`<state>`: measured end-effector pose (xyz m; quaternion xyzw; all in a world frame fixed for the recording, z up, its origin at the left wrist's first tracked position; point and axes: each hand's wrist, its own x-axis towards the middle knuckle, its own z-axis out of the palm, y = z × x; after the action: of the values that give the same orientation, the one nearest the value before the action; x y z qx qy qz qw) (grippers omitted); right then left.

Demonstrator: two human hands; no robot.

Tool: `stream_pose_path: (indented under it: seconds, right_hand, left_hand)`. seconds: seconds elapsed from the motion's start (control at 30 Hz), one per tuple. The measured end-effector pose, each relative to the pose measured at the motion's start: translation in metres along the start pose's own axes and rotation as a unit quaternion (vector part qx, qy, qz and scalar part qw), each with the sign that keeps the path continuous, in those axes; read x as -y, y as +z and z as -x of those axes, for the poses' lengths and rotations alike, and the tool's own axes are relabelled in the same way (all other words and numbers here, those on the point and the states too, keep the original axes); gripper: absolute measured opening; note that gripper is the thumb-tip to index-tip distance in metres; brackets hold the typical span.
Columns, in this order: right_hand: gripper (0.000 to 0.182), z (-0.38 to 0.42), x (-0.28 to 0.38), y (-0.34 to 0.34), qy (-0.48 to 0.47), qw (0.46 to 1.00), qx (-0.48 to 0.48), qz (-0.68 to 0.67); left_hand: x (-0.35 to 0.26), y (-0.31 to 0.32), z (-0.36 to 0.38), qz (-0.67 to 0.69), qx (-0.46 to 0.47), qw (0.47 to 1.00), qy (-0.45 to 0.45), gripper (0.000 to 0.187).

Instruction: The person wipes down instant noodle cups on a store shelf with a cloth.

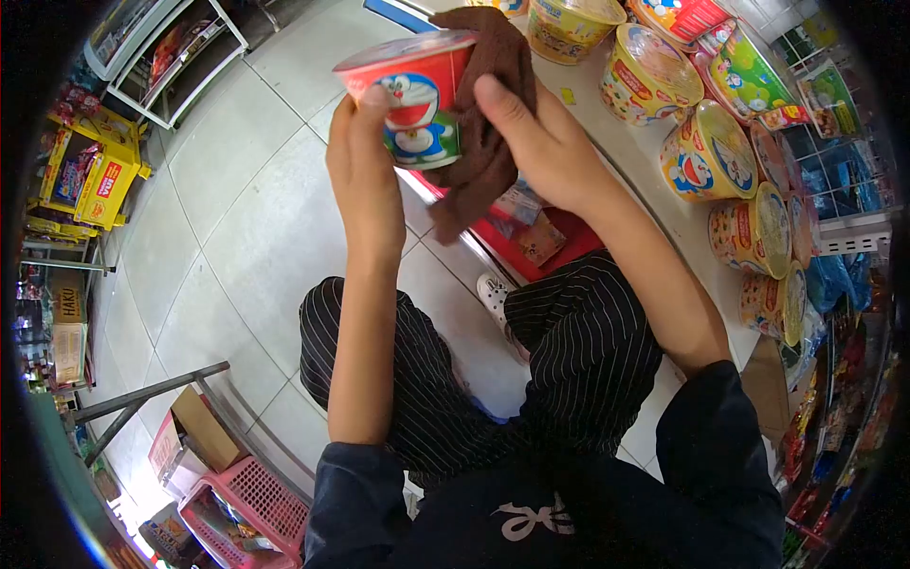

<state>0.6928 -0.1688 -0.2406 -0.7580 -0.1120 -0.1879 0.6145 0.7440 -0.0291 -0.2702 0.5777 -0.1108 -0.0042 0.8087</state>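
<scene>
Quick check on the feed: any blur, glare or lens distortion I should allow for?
Head view: strong fisheye bending, corners black; head view: the red cup and brown cloth look slightly soft, possibly motion blur; head view: pale sheen on the floor tiles, and a bright, washed-out patch left of the pink basket.

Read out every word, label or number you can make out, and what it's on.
"HAKU": brown box at left.
Too small, blurred or unclear to read: lettering on the yellow box, the held cup, the cups at right and the dark shirt.
</scene>
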Motion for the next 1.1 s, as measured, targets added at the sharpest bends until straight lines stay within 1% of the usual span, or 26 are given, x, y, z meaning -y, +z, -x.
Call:
stream_pose_path:
  seconds: [0.03,0.07,0.1,0.17,0.27,0.33,0.37,0.4,0.5,0.53,0.57,0.6,0.63,0.67,0.7,0.73,0.77,0.83,0.87,0.9,0.97,1.03,1.07,1.1]
  right_hand:
    - [0.047,0.001,0.001,0.002,-0.025,0.999,-0.001,0.025]
    - [0.046,0.002,0.006,0.004,-0.025,0.999,0.006,0.021]
    - [0.045,0.003,0.008,0.005,-0.026,0.999,0.001,0.021]
    - [0.044,0.004,0.012,0.007,-0.029,0.999,-0.007,0.021]
    - [0.043,0.005,0.016,0.005,0.058,0.996,-0.006,-0.063]
    - [0.043,0.004,0.022,0.006,0.136,0.967,-0.04,-0.214]
    - [0.043,0.002,0.025,0.006,0.174,0.941,-0.054,-0.286]
    - [0.047,0.001,0.017,-0.001,0.205,0.939,-0.025,-0.275]
    - [0.047,-0.002,0.007,-0.003,0.225,0.931,-0.052,-0.284]
    - [0.048,-0.002,0.003,-0.004,0.214,0.941,-0.047,-0.259]
    - [0.047,-0.002,-0.005,-0.005,0.193,0.94,-0.053,-0.276]
    - [0.049,0.0,0.004,-0.001,0.19,0.94,-0.092,-0.269]
    - [0.05,0.0,0.012,-0.001,0.183,0.944,-0.083,-0.263]
    - [0.051,0.001,0.006,-0.002,0.17,0.943,-0.083,-0.275]
    - [0.05,0.002,-0.008,-0.005,0.129,0.97,-0.098,-0.182]
    - [0.049,0.002,-0.004,-0.006,0.127,0.971,-0.089,-0.181]
    - [0.048,0.001,0.0,-0.006,0.126,0.972,-0.081,-0.18]
    - [0.047,0.003,0.008,-0.007,0.106,0.988,-0.043,-0.105]
    - [0.047,0.005,0.011,-0.006,0.097,0.993,-0.026,-0.068]
    - [0.048,0.005,0.01,-0.004,0.058,0.996,-0.011,-0.062]
    - [0.045,0.006,0.013,0.0,-0.015,1.0,0.013,0.016]
    - [0.042,0.005,0.03,0.003,0.073,0.996,-0.011,-0.047]
    - [0.042,0.007,0.035,0.003,0.119,0.989,-0.024,-0.078]
    - [0.042,0.009,0.029,0.001,0.172,0.967,-0.031,-0.184]
  left_hand:
    - [-0.001,0.0,0.001,-0.042,-0.003,0.999,0.023,0.045]
    - [0.0,0.006,0.01,-0.084,-0.007,0.995,0.059,0.045]
    - [0.004,0.005,0.009,-0.109,-0.011,0.992,0.057,0.048]
    - [0.008,0.006,0.006,0.055,0.025,0.998,0.002,0.053]
    - [0.022,-0.014,0.0,0.124,0.107,0.985,-0.061,0.063]
    - [0.022,-0.02,0.005,0.169,0.148,0.971,-0.079,0.069]
    - [0.024,-0.022,0.007,0.191,0.168,0.963,-0.087,0.072]
    - [0.031,-0.024,0.006,0.208,0.175,0.958,-0.091,0.077]
    - [0.039,-0.022,0.007,0.21,0.126,0.963,-0.115,0.075]
    - [0.037,-0.019,0.007,0.175,0.105,0.974,-0.098,0.069]
    - [0.035,-0.016,0.007,0.138,0.084,0.983,-0.082,0.064]
    - [0.032,-0.012,0.006,0.1,0.061,0.991,-0.068,0.058]
    - [0.019,-0.008,0.008,0.037,0.044,0.998,-0.029,0.054]
    - [0.006,-0.003,0.01,-0.029,0.023,0.999,0.009,0.05]
    - [-0.004,0.001,0.013,-0.047,0.011,0.999,0.022,0.046]
    - [-0.01,0.004,0.016,-0.065,-0.002,0.997,0.033,0.043]
    - [-0.008,0.007,0.018,-0.062,-0.006,0.996,0.064,0.041]
    - [0.005,0.009,0.018,-0.057,-0.017,0.991,0.119,0.038]
    - [0.011,0.005,0.019,-0.045,-0.001,0.995,0.094,0.04]
    - [0.018,0.002,0.02,-0.032,0.016,0.997,0.067,0.041]
    - [0.021,-0.004,0.019,-0.003,0.043,0.999,0.029,0.045]
    - [0.019,-0.012,0.018,0.028,0.068,0.997,0.0,0.049]
    - [0.018,-0.018,0.017,-0.013,0.102,0.992,-0.076,0.06]
    - [0.019,-0.015,0.02,-0.009,0.094,0.995,-0.041,0.062]
